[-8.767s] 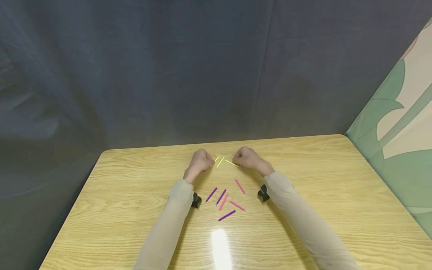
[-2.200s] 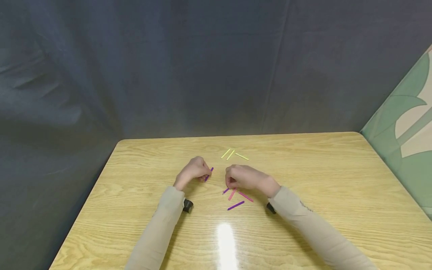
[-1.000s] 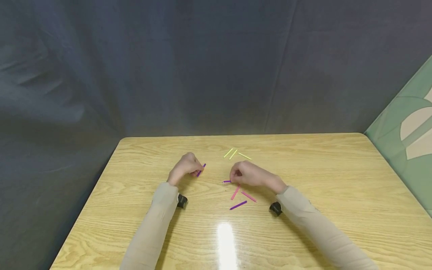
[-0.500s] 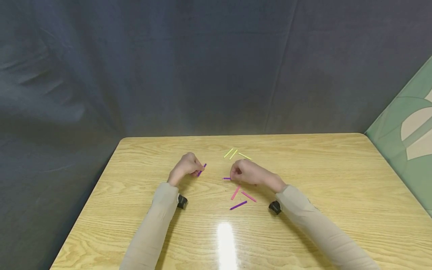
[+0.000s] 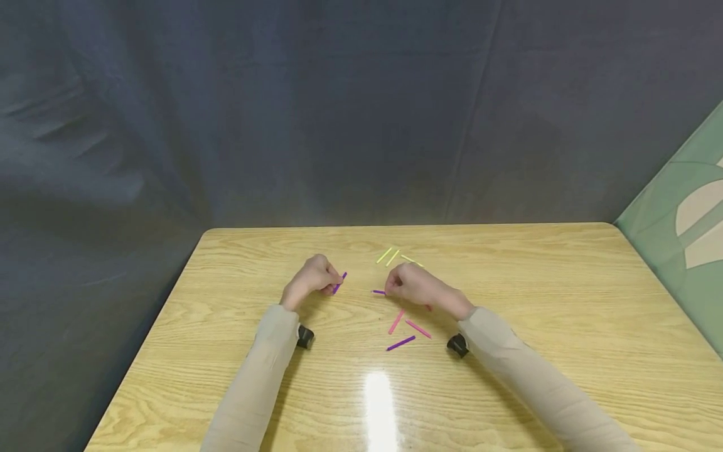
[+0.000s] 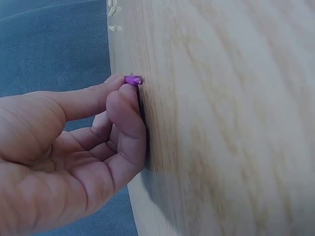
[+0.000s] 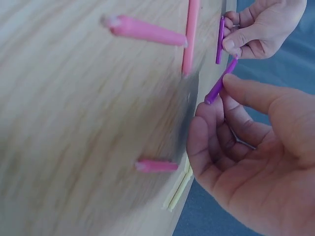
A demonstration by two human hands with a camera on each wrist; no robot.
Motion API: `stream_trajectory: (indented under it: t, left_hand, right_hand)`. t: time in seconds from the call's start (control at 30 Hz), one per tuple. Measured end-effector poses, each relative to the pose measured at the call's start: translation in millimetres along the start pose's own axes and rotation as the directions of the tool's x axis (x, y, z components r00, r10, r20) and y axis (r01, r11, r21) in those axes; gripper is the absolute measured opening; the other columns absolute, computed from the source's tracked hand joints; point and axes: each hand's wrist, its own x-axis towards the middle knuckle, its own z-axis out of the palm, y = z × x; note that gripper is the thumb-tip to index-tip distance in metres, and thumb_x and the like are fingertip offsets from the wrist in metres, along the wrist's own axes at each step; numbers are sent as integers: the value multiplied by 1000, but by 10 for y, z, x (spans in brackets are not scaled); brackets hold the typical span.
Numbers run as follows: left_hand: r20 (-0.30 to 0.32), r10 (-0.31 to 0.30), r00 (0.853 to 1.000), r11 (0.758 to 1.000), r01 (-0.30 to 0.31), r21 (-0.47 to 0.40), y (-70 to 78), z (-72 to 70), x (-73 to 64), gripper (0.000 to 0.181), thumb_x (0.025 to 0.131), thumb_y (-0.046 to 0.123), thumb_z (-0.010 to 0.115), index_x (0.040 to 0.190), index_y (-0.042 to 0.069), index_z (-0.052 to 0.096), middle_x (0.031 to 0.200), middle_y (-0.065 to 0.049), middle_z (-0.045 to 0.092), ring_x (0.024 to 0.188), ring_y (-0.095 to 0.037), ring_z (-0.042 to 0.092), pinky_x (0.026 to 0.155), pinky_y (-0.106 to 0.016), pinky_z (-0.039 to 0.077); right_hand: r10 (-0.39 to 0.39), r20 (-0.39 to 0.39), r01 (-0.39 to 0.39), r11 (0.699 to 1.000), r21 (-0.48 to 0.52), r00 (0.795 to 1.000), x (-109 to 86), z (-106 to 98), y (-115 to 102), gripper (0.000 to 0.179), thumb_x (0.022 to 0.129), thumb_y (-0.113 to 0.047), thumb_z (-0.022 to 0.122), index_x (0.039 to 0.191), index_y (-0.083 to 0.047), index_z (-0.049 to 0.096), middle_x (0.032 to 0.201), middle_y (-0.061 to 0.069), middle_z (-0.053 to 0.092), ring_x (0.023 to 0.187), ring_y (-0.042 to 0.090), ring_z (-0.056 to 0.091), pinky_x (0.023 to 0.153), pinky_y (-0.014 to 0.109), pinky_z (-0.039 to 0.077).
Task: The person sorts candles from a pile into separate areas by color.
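Slim purple, pink and yellow sticks, like small birthday candles with short wick-like tips, are about my hands. My left hand (image 5: pixel 312 280) pinches one purple candle (image 6: pixel 133 79) between thumb and fingertips, close over the table; the right wrist view shows that candle's length. To the right, my right hand (image 5: pixel 418 285) pinches a second purple candle (image 7: pixel 220 84) whose tip points toward the left hand. A third purple candle (image 5: pixel 401 343) lies nearer the person. Two pink candles (image 5: pixel 396 322) lie between it and the right hand, and a third pink candle (image 7: pixel 156 166) is mostly hidden under that hand.
Three yellow candles (image 5: pixel 393 257) lie toward the far edge of the wooden table (image 5: pixel 226 376), one partly behind the right hand. A dark curtain (image 5: pixel 339 113) hangs behind the table. Each wrist wears a small black camera (image 5: pixel 305 338).
Both hands have left the yellow candles. The left took up a purple candle and moved left; the right took up another, turned it nearly level and moved slightly away from the person.
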Motion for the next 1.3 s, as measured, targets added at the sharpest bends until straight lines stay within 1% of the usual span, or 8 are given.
stream_trajectory:
  t: [0.17, 0.4, 0.53, 0.67, 0.87, 0.97, 1.1, 1.3]
  left_hand:
    - [2, -5, 1000, 1000, 5, -19, 3, -5, -4, 13, 90, -1, 64, 88, -11, 70, 69, -13, 66, 53, -12, 57, 55, -24, 53]
    - [12, -14, 1000, 999, 15, -39, 4, -9, -12, 14, 91, 0, 62, 91, -11, 70, 71, -14, 66, 55, -13, 58, 57, -25, 53]
    - [18, -13, 1000, 999, 14, -42, 10, -2, -21, 14, 92, 0, 61, 91, -11, 70, 74, -15, 66, 57, -14, 58, 58, -26, 54]
    - [29, -4, 1000, 1000, 4, -15, 25, 5, -32, 15, 93, -1, 60, 90, -11, 70, 76, -15, 66, 59, -15, 59, 60, -28, 55]
    - [38, -17, 999, 1000, 17, 3, 54, 15, -40, 15, 93, -2, 58, 87, -11, 68, 71, -11, 63, 59, -14, 58, 61, -27, 54]
    - [38, -26, 999, 1000, 27, -8, 57, 23, -39, 14, 93, -3, 58, 86, -11, 68, 69, -10, 61, 58, -14, 57, 60, -27, 54]
    - [42, -29, 999, 999, 29, -21, 66, 43, -38, 14, 93, -3, 58, 87, -12, 67, 68, -10, 61, 57, -13, 57, 59, -26, 54]
    - [55, -25, 998, 1000, 24, 4, 104, 45, -18, 15, 93, -3, 57, 88, -12, 67, 70, -13, 63, 55, -14, 57, 59, -27, 54]
  right_hand:
    - [27, -31, -27, 1000, -16, 999, 17, 0, -36, 8, 85, 1, 65, 81, -1, 72, 71, -1, 64, 61, 8, 47, 62, 24, 44]
    - [82, -21, -82, 997, -5, 996, 22, 1, -77, 10, 86, 0, 65, 78, -2, 72, 68, -2, 61, 59, 9, 44, 62, 24, 40]
    - [79, -27, -79, 997, -10, 997, 40, 7, -76, 11, 86, -2, 66, 77, -3, 72, 68, -3, 62, 60, 9, 44, 62, 25, 41]
    - [78, -22, -78, 997, 4, 997, 54, 17, -75, 12, 86, -2, 66, 77, -2, 72, 68, -2, 63, 59, 9, 44, 62, 25, 41]
    - [70, -16, -70, 997, 16, 997, 88, 23, -86, 14, 87, -1, 65, 75, 0, 72, 66, 1, 63, 54, 7, 41, 57, 22, 37]
    - [70, -4, -70, 997, 24, 998, 107, 22, -102, 19, 87, -1, 65, 69, 0, 69, 59, -1, 57, 50, 6, 36, 53, 22, 33]
    - [96, 8, -96, 995, 28, 995, 132, 20, -123, 23, 87, -1, 65, 64, -1, 66, 53, -4, 50, 48, 5, 32, 50, 21, 29]
    - [164, 25, -165, 986, 37, 986, 185, 17, -152, 17, 89, -6, 66, 74, -1, 71, 62, 3, 61, 48, 6, 34, 47, 20, 27]
